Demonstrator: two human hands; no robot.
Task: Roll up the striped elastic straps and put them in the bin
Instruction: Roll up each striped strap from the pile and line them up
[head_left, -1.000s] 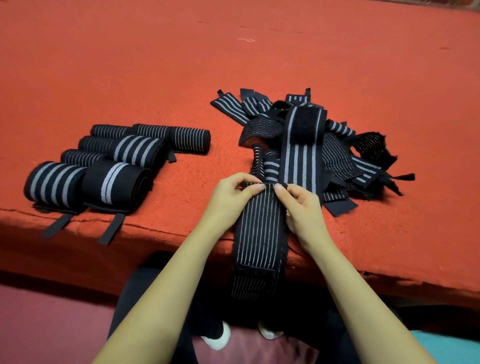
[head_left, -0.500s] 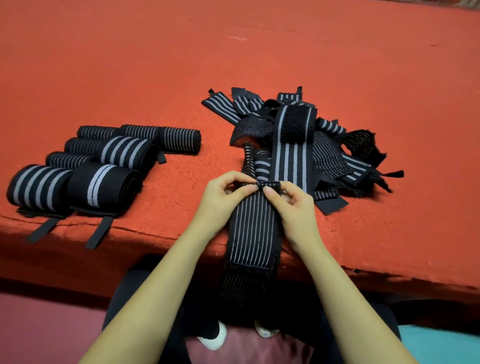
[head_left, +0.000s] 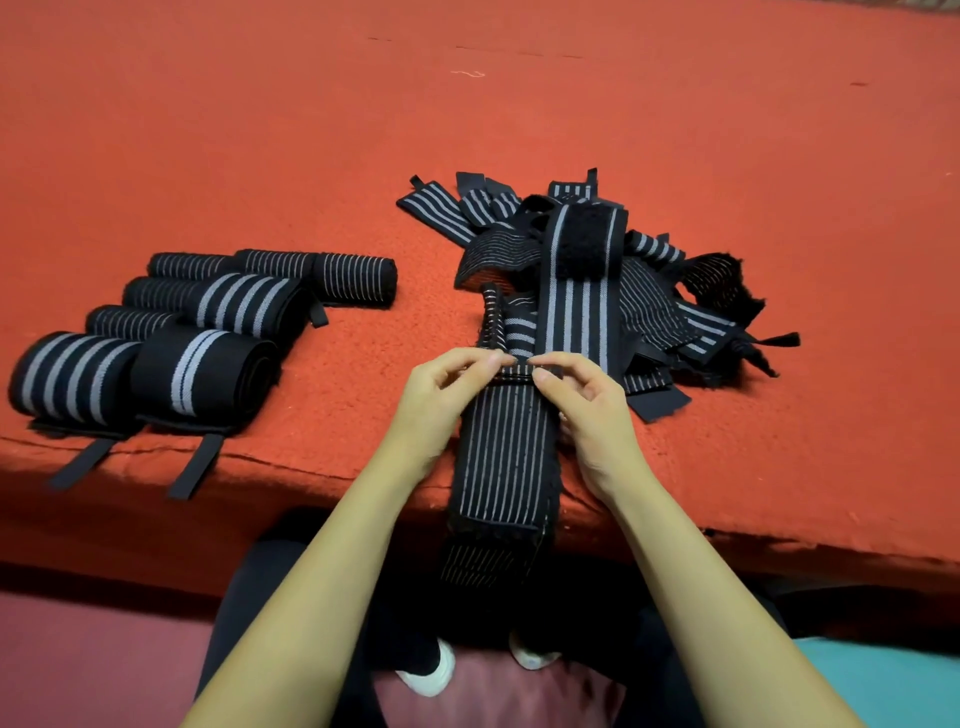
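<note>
While both meet at its far end in the head view, the left hand and right hand pinch the striped strap with curled fingertips. Its length runs from them straight toward the person, draping over the table edge, so rolling should travel nearward.

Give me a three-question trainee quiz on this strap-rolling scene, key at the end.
1. True or false: the left hand and the right hand both pinch the far end of the thin-striped strap, which hangs over the table edge.
2. Where do the rolled straps lie? A) on the table, left of the hands; B) in the person's lap; C) on the floor.
3. Fill in: the pile of unrolled straps lies to the ____ of the rolled ones.

Key: 1 true; 2 A; 3 right.
</note>
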